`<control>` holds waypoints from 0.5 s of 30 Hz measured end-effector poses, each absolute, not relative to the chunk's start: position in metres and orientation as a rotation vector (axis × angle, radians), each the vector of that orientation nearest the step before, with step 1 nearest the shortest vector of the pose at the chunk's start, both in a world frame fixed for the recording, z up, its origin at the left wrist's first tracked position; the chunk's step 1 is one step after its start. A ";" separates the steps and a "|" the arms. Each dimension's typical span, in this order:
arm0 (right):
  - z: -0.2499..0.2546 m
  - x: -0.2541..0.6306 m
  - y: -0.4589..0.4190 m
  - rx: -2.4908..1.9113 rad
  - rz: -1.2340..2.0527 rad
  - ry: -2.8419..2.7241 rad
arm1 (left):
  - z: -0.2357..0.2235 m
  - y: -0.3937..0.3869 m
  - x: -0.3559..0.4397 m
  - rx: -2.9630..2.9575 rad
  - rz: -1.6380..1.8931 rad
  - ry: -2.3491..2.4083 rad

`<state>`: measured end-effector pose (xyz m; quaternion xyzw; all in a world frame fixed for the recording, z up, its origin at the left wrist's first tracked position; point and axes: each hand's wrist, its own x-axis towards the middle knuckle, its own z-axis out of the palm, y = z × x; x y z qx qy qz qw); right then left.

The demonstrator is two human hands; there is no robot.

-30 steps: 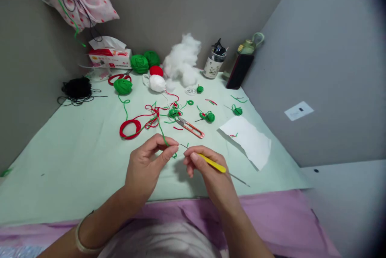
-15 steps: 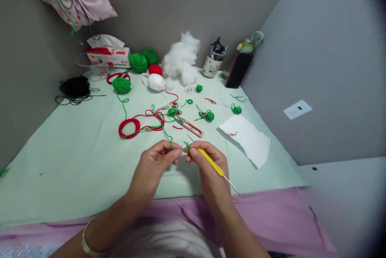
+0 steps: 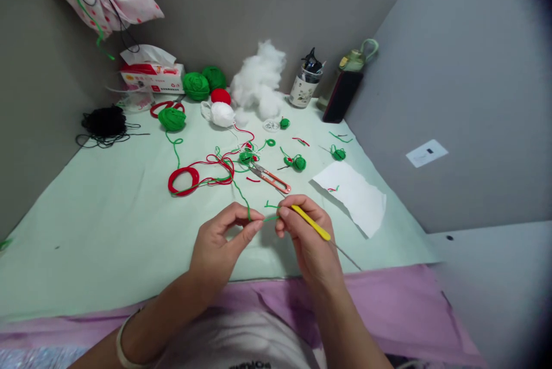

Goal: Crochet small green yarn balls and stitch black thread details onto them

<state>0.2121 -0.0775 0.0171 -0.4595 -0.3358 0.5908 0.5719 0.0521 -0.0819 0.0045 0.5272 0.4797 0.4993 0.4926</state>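
Observation:
Between thumb and forefinger my left hand [image 3: 226, 237] pinches a strand of green yarn [image 3: 242, 196], which runs back to the tangle on the table. My right hand [image 3: 308, 237] is closed around a crochet hook with a yellow grip [image 3: 311, 223]; its thin metal shaft sticks out toward the lower right. The right fingertips also pinch the green yarn, and a short tail of it stands up beside them. A taut length of yarn spans the small gap between both hands. The hook's front tip is hard to make out behind the right fingers.
Beyond my hands lie orange-handled thread snips [image 3: 271, 178], a red yarn coil [image 3: 183, 181] and small green crocheted pieces [image 3: 298, 162]. White paper [image 3: 351, 196] lies to the right. Stuffing [image 3: 261, 81], yarn balls [image 3: 196, 86], a tissue box [image 3: 152, 77], a pen cup [image 3: 305, 87] and a phone [image 3: 344, 96] line the back.
My hands have moved apart, the right one shifting rightward with the crochet hook. The green yarn between them is now drawn out straight. The view has shifted slightly.

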 end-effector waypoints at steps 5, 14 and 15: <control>0.020 0.214 -0.084 -1.255 1.263 -1.075 | 0.008 -0.081 0.053 1.515 1.316 1.091; 0.019 0.214 -0.086 -1.109 1.466 -1.082 | 0.015 -0.064 0.050 1.230 1.159 1.129; 0.018 0.214 -0.086 -1.109 1.457 -1.058 | 0.016 -0.064 0.050 1.203 1.136 1.091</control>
